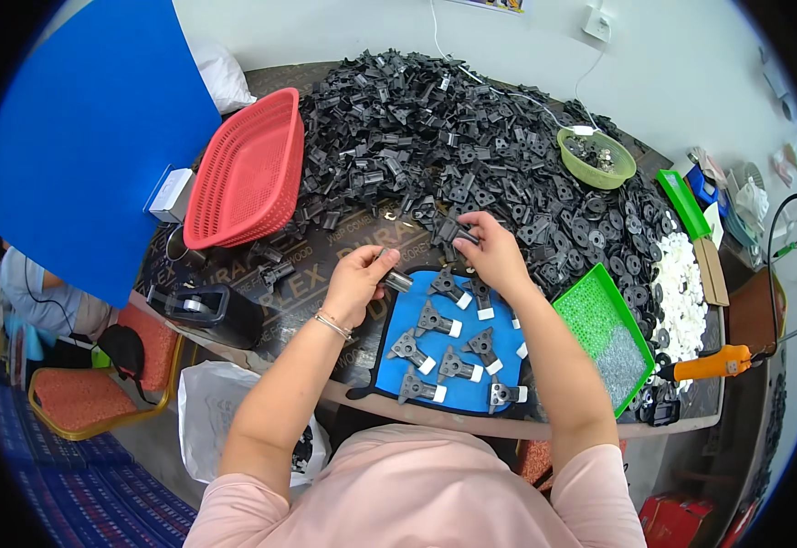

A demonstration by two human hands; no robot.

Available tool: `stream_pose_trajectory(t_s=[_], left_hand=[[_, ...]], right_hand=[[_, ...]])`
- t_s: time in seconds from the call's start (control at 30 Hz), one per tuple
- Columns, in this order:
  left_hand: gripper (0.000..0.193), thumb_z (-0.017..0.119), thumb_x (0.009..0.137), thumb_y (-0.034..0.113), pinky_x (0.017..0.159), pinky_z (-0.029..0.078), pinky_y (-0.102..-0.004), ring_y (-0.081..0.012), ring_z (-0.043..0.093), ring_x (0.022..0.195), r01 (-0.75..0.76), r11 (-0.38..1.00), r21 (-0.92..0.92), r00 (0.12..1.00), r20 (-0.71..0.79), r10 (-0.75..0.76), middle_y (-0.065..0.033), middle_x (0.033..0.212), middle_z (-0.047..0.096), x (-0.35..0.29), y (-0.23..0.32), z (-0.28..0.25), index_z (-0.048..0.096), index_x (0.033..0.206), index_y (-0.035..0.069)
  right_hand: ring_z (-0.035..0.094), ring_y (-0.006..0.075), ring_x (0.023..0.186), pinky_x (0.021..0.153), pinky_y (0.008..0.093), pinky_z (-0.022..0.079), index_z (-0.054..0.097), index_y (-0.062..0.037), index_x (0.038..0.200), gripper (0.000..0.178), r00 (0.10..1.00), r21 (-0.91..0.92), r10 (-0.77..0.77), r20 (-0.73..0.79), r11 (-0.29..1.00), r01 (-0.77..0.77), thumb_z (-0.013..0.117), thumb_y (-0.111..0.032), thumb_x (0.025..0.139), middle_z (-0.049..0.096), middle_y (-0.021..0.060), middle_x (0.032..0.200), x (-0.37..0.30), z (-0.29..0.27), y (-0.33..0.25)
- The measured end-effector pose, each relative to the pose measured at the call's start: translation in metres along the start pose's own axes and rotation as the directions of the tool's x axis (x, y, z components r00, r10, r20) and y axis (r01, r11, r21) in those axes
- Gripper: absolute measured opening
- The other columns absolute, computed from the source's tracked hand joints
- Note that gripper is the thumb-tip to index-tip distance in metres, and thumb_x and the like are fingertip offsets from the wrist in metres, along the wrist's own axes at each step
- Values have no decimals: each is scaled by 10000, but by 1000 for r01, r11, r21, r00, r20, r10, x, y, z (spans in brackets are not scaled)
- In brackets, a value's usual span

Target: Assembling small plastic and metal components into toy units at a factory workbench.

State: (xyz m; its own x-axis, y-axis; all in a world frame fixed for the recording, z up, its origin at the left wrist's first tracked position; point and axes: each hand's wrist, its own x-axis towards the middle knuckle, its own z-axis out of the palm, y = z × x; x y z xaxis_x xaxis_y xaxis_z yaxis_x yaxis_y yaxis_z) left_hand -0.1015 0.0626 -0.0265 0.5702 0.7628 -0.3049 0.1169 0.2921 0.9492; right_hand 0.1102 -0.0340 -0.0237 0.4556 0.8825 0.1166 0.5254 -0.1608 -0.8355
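My left hand [354, 281] is closed, its fingers curled round a dark piece with a shiny tube-shaped end [399, 280] that sticks out over the mat's upper left corner. Most of that piece is hidden by the fingers. At the near edge of the heap, my right hand [497, 256] pinches a black plastic bracket [453, 232] between thumb and fingers. Below both hands lies a blue mat [389, 385] with a black border. Several black brackets with white end caps rest on it in loose rows, among them one bracket [438, 320] near the middle.
A large heap of black plastic parts [398, 128] covers the table's far side. Stacked red baskets [248, 173] stand left, above a black tape dispenser [206, 315]. To the right are a green tray [604, 342] of small clear pieces, white parts [679, 301] and an orange-handled tool [713, 363].
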Motion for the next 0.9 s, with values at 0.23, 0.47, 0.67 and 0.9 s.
stream_pose_trajectory(t_s=[0.23, 0.47, 0.67, 0.9], left_hand=[[236, 604, 911, 276, 469, 391, -212, -113, 521, 597, 120, 972, -204, 993, 28, -117, -12, 786, 570, -15, 1, -4, 569, 1005, 63], [320, 526, 945, 340, 608, 519, -293, -229, 647, 774, 193, 891, -410, 980, 120, -157, -100, 896, 620, -23, -3, -18, 571, 1045, 39], [361, 503, 955, 339, 740, 545, -344, -288, 651, 874, 203, 848, -489, 977, 162, -140, -157, 995, 620, -20, -1, -9, 560, 1072, 2], [357, 488, 962, 327, 807, 534, -357, -287, 634, 944, 246, 813, -528, 954, 278, -108, -145, 1051, 608, -24, -1, 9, 557, 1097, 4]], right_hand=[[625, 326, 926, 789, 407, 496, 540, -85, 1139, 356, 960, 18, -227, 163, 974, 227, 610, -54, 791, 662, 137, 996, 12, 15, 12], [644, 263, 817, 720, 372, 511, 602, -62, 952, 305, 995, -528, 77, 65, 849, -31, 717, -207, 709, 662, 102, 868, 15, 11, -16], [638, 301, 814, 707, 399, 507, 628, -55, 848, 215, 997, -717, 79, 18, 696, -42, 685, -217, 718, 663, 117, 854, 17, 14, -10], [567, 56, 674, 593, 198, 452, 587, -11, 961, 94, 894, 409, -65, 443, 902, -137, 548, -13, 876, 618, 12, 802, -34, -4, -49]])
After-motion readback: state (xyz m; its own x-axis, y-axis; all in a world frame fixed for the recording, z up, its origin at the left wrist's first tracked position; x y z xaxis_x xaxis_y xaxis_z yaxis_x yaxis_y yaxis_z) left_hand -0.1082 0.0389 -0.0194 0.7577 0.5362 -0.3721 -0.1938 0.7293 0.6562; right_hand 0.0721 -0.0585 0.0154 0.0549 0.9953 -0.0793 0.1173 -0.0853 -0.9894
